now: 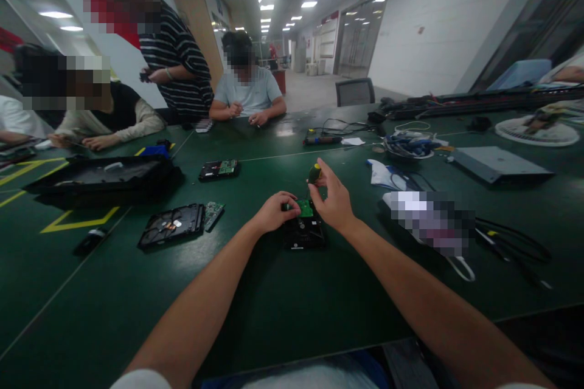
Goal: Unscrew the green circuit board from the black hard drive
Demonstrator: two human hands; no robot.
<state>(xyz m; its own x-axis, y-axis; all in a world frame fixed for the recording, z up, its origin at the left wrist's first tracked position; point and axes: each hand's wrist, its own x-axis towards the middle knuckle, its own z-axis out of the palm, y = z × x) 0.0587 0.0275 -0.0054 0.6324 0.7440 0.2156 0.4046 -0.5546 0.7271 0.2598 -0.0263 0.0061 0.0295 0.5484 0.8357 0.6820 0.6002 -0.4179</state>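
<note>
A black hard drive (303, 236) with a green circuit board (306, 209) at its far end lies flat on the table in front of me. My left hand (277, 211) is at its left side, fingers curled and closed on the edge by the board. In my right hand (335, 197) is a screwdriver (314, 174) with a green and yellow handle, held upright between thumb and fingers. Its shaft points down at the board; the tip is too small to make out. Left of the drive are another hard drive (172, 226) and a loose circuit board (213, 216).
A third drive (219, 169) lies farther back, near a black tray (100, 173). To the right are a plastic bag (426, 222), black cables (515, 237), a grey metal box (502, 161) and a white fan grille (536, 132). Several people are around the green table (255, 322).
</note>
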